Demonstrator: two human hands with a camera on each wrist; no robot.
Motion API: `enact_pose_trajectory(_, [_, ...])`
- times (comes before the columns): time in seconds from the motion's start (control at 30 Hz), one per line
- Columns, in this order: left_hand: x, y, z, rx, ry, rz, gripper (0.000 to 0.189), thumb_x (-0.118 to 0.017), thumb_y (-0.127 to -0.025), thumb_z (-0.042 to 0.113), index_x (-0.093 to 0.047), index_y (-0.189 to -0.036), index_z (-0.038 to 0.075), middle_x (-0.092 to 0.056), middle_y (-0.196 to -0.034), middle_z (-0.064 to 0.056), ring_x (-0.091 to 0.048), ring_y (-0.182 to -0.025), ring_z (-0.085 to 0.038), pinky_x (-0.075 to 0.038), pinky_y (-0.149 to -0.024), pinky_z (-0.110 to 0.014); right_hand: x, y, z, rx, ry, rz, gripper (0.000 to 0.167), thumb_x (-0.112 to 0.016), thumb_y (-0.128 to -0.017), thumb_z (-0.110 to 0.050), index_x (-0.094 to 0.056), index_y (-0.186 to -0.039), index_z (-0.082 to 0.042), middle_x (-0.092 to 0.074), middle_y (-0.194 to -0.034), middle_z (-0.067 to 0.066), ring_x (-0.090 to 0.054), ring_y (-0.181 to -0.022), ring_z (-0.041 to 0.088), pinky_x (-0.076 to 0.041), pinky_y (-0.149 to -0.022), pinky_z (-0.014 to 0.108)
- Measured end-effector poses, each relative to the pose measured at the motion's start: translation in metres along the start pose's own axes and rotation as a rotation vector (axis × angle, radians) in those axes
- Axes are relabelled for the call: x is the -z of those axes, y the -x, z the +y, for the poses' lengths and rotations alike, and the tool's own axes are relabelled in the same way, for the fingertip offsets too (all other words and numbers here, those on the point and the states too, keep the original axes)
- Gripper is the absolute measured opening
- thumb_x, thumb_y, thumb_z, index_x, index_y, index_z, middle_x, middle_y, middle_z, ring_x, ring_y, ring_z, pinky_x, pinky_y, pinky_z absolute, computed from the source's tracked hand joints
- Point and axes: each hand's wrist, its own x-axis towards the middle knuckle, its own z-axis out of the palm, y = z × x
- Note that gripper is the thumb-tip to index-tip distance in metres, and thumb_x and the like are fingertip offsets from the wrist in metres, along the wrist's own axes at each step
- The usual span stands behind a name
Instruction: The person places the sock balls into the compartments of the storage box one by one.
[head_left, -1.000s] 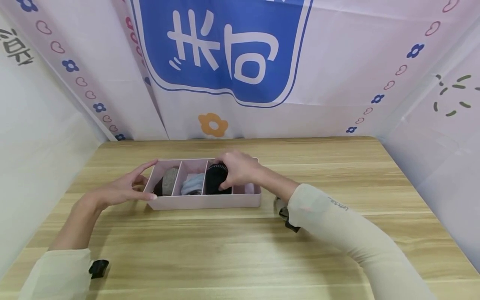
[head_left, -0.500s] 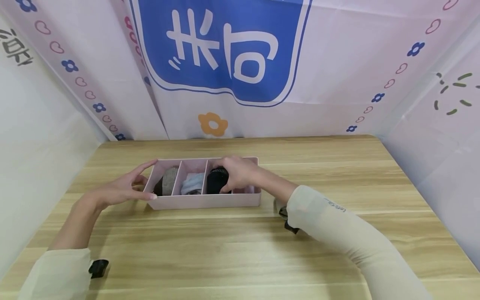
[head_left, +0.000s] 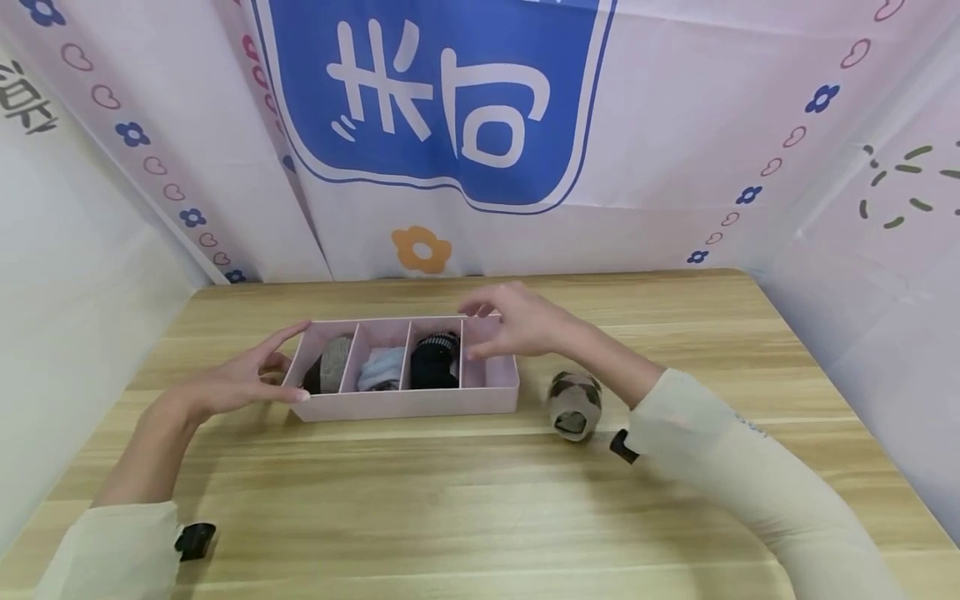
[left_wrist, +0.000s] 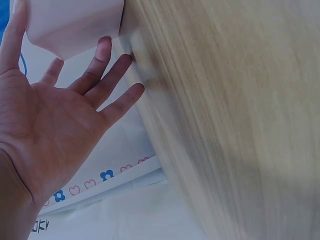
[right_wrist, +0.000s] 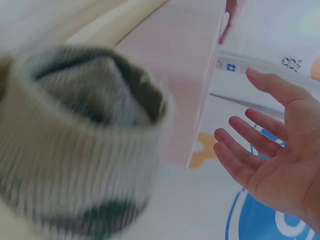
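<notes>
A pink divided storage box sits on the table, seen in the head view. My left hand holds its left end, thumb at the front corner and index finger at the back corner; the other fingers spread out beside it. My right hand hovers over the right-hand compartment, fingers parted and holding nothing. A grey-brown rolled sock, a light blue one and a black one lie in the other compartments. A camouflage-patterned rolled sock lies on the table, under my right forearm's near side.
The wooden table reaches to a printed cloth backdrop behind and at both sides. A black wrist-camera piece sits at the left sleeve and another at the right sleeve.
My right hand has let go of the black rolled sock, leaving it in the third compartment, and moved right. The camouflage-patterned sock, earlier mostly hidden by the right sleeve, now shows. The left hand stays put.
</notes>
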Motion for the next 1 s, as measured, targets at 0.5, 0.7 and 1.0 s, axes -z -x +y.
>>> enact_pose_trajectory(0.5, [0.0,0.001,-0.001,0.003,-0.019,0.004,0.105,-0.075,-0.093,0.026,-0.001,-0.168,0.02,-0.055,-0.135,-0.029,-0.046,-0.132,-0.055,-0.042,-0.098,-0.072,0.017,0.067,0.03,-0.083,-0.034,0.101,0.058,-0.089,-0.078,-0.023,-0.069,-0.129,-0.002,-0.07,-0.126,0.012,-0.065,-0.116,0.03,-0.055,-0.093,0.051])
enact_pose_trajectory(0.7, [-0.001,0.001,-0.003,-0.001,-0.014,0.004,0.106,-0.075,-0.093,0.025,0.0,-0.168,0.021,-0.053,-0.135,-0.03,-0.045,-0.132,-0.055,-0.042,-0.097,-0.072,0.016,0.084,0.046,-0.101,-0.067,0.074,0.059,-0.087,-0.081,-0.025,-0.067,-0.129,0.002,-0.07,-0.126,0.017,-0.067,-0.115,0.036,-0.056,-0.091,0.054])
enact_pose_trajectory(1.0, [-0.001,0.001,-0.004,-0.006,-0.021,0.001,0.105,-0.074,-0.094,0.027,0.0,-0.168,0.022,-0.052,-0.137,-0.031,-0.044,-0.133,-0.056,-0.041,-0.097,-0.074,0.01,0.106,0.063,-0.21,-0.108,-0.133,0.076,-0.088,-0.081,-0.037,-0.059,-0.136,0.008,-0.061,-0.136,0.023,-0.065,-0.119,0.037,-0.053,-0.098,0.052])
